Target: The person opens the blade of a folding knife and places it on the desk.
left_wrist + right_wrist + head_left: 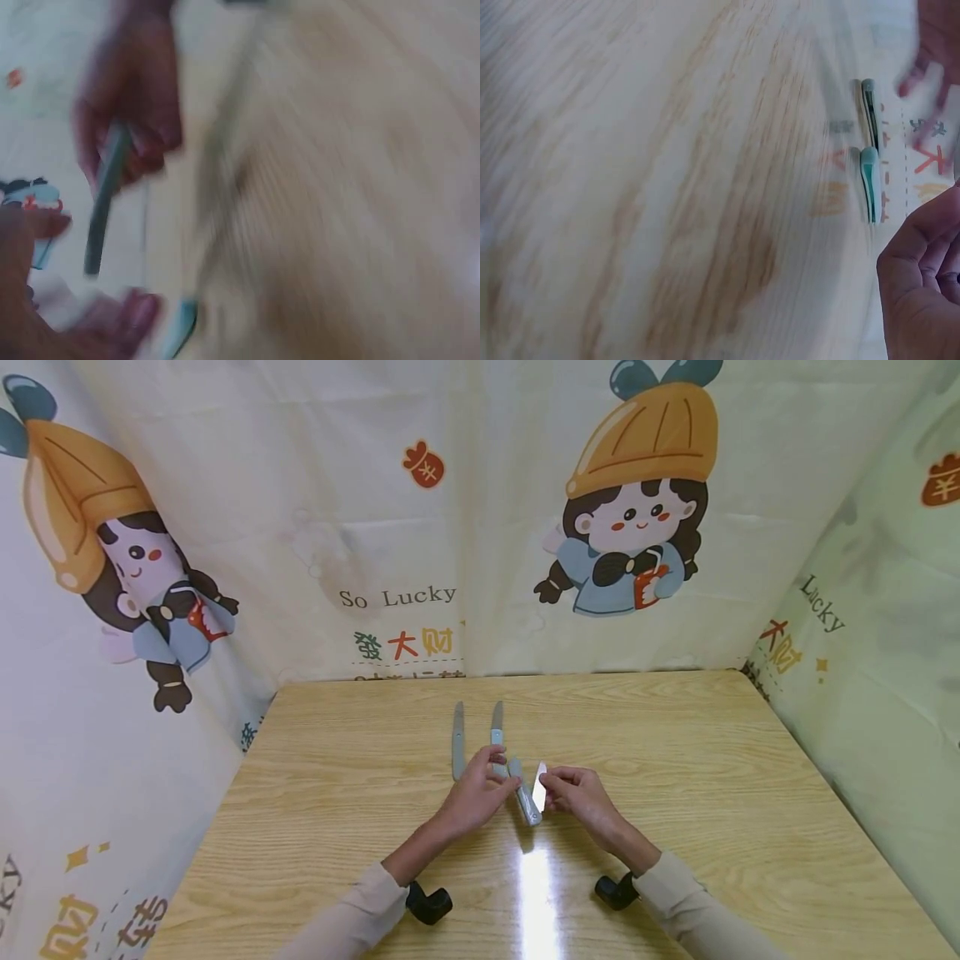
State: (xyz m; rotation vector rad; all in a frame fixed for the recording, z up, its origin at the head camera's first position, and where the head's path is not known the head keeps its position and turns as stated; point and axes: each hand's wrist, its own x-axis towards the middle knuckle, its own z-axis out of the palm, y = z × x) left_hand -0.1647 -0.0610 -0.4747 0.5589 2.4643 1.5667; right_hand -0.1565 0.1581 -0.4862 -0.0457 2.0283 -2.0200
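A folding knife (528, 803) is partly unfolded above the table, its bright blade at an angle to the pale handle. My right hand (588, 800) pinches it by the blade between thumb and fingers. My left hand (472, 797) is just left of the handle. In the left wrist view its blurred fingers (135, 319) are spread around the knife (107, 206), apparently without gripping it. Two unfolded knives lie side by side beyond my hands: a grey-handled knife (458, 752) and a light blue-handled knife (497, 739), the latter partly hidden behind my left hand.
Everything is over a wood-grain table (337, 743). Printed cloth (495, 543) hangs along its back and sides. A black wrist mount (429, 903) sticks out by the left cuff, another black mount (617, 892) by the right.
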